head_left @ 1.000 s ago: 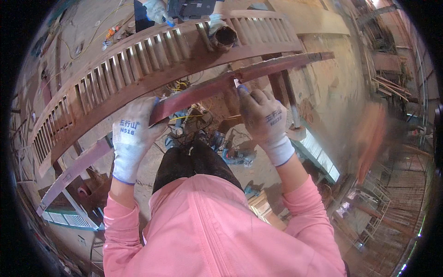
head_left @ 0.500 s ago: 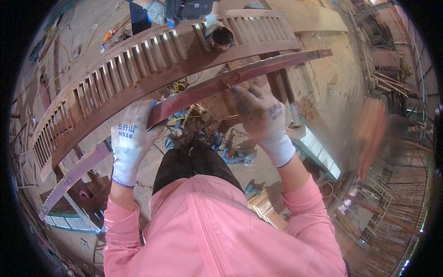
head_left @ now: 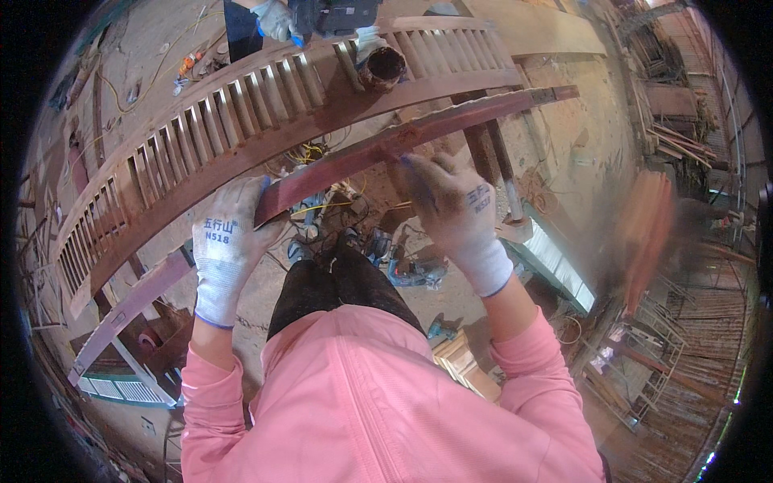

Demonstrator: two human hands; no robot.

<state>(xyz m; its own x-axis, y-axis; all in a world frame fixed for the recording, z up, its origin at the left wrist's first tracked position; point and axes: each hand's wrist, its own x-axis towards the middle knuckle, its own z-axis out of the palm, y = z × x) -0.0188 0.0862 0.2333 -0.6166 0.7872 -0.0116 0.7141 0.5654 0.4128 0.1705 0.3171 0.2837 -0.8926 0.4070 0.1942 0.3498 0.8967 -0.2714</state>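
Note:
A long reddish-brown wooden rail [head_left: 338, 173] runs across in front of me, rising to the right. My left hand [head_left: 229, 225], in a white glove with a grey palm, is closed around it. Beyond the left hand, the purplish wood [head_left: 153, 286] continues toward the lower left. My right hand [head_left: 455, 205], gloved alike, is just below the rail's near edge with its fingers curled. What those fingers hold, if anything, is hidden. Behind the rail lies a long curved slatted wooden panel [head_left: 201, 165], and a rusty brown round pot [head_left: 382, 68] sits on it.
Across the panel, a co-worker's gloved hand [head_left: 276, 20] shows beside dark clothing. Blue power tools [head_left: 407, 272] and tangled cables lie on the floor by my feet. Stacked light wood pieces [head_left: 460, 362] are near my right side; a blurred reddish board [head_left: 648, 237] stands at right.
My right hand has drawn slightly down and away from the rail. My left hand stays in place on it. The co-worker's hand has shifted slightly.

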